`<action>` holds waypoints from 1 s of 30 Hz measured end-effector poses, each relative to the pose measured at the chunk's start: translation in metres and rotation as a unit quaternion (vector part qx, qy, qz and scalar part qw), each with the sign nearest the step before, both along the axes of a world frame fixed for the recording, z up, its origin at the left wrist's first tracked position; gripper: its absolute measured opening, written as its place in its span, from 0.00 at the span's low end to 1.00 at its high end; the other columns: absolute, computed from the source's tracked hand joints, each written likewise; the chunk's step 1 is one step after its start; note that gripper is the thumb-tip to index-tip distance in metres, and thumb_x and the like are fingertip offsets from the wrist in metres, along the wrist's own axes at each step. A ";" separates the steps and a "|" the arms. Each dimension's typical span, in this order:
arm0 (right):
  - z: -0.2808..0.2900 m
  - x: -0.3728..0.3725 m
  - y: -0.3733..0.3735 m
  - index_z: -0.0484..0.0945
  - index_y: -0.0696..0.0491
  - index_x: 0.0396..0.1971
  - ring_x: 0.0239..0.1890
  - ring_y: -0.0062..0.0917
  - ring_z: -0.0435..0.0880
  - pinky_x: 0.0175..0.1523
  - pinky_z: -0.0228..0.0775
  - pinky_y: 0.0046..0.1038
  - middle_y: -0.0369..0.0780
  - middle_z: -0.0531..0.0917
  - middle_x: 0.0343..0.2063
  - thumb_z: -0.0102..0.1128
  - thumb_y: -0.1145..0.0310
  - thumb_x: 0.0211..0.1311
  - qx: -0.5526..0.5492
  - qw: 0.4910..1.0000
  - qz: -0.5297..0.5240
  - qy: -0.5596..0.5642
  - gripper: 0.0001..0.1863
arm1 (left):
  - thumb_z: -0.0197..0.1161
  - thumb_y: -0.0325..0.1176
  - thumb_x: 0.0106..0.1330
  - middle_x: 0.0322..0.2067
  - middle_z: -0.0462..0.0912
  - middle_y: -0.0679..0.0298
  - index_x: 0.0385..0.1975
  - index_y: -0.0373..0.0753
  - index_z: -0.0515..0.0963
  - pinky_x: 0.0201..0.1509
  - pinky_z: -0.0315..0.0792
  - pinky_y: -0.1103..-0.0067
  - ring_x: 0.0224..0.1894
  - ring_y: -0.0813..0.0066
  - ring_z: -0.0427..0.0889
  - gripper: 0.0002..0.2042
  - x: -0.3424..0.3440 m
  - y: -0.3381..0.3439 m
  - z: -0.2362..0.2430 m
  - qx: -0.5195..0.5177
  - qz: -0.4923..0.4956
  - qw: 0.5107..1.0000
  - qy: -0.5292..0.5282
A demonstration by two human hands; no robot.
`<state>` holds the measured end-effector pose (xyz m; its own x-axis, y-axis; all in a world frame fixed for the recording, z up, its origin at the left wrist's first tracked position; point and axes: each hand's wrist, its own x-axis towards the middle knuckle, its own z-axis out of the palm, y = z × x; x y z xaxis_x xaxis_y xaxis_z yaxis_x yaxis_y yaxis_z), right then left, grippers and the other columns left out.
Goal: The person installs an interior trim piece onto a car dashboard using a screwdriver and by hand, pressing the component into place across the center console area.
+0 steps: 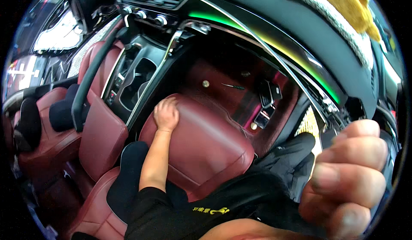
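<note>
Resting on the dark red leather seat (201,132), my left hand (166,113) lies flat near the cushion's front left corner, fingers stretched out. My right hand (349,175) is raised very close to the camera at the right. Its fingers are curled in, and whatever they may hold is hidden. A slim screwdriver (234,86) lies on the dark red footwell floor beyond the seat. Near it are a small round disc (205,84) and some dark box-like parts (268,93).
The centre console (137,85) with cup holders runs left of the seat. Ahead, the dashboard carries a long silver trim strip (257,40) and a green-yellow light strip (274,38). A yellow plush toy (347,6) sits on top. Another red seat (101,141) is at left.
</note>
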<state>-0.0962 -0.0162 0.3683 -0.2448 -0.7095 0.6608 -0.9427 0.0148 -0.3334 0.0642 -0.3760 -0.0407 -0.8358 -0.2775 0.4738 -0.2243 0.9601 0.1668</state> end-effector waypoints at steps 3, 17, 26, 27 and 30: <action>0.010 -0.001 0.008 0.78 0.50 0.55 0.35 0.33 0.77 0.43 0.70 0.37 0.40 0.82 0.40 0.63 0.64 0.71 0.079 0.993 -0.086 0.009 0.16 | 0.64 0.32 0.62 0.51 0.86 0.63 0.43 0.43 0.85 0.58 0.74 0.63 0.54 0.57 0.82 0.10 -0.012 0.004 -0.014 0.007 0.026 0.999 0.047; -0.076 -0.105 -0.042 0.85 0.54 0.56 0.37 0.33 0.85 0.43 0.78 0.32 0.42 0.83 0.39 0.70 0.80 0.50 0.158 0.947 -0.206 0.189 0.28 | 0.64 0.36 0.67 0.40 0.84 0.63 0.33 0.41 0.81 0.46 0.80 0.62 0.45 0.57 0.83 0.06 -0.064 -0.030 -0.003 0.073 0.004 0.995 -0.065; -0.052 -0.121 -0.073 0.83 0.51 0.62 0.32 0.34 0.86 0.39 0.82 0.33 0.43 0.84 0.36 0.70 0.81 0.57 0.222 0.951 -0.191 0.095 0.30 | 0.65 0.36 0.65 0.59 0.82 0.64 0.46 0.44 0.84 0.66 0.73 0.65 0.63 0.63 0.79 0.12 -0.060 -0.036 -0.017 0.029 -0.015 0.989 -0.142; -0.051 -0.122 -0.080 0.83 0.51 0.62 0.31 0.33 0.86 0.38 0.81 0.33 0.41 0.84 0.35 0.72 0.79 0.58 0.229 0.953 -0.180 0.084 0.29 | 0.65 0.36 0.65 0.60 0.82 0.63 0.47 0.44 0.84 0.68 0.72 0.66 0.64 0.62 0.78 0.13 -0.063 -0.036 -0.017 0.029 -0.023 0.989 -0.143; -0.048 -0.131 -0.107 0.86 0.51 0.58 0.27 0.27 0.84 0.35 0.80 0.30 0.38 0.83 0.32 0.75 0.78 0.57 0.233 0.954 -0.168 0.083 0.26 | 0.63 0.36 0.66 0.64 0.79 0.62 0.49 0.43 0.83 0.72 0.68 0.62 0.68 0.60 0.74 0.14 -0.061 -0.039 -0.029 0.081 -0.032 0.983 -0.164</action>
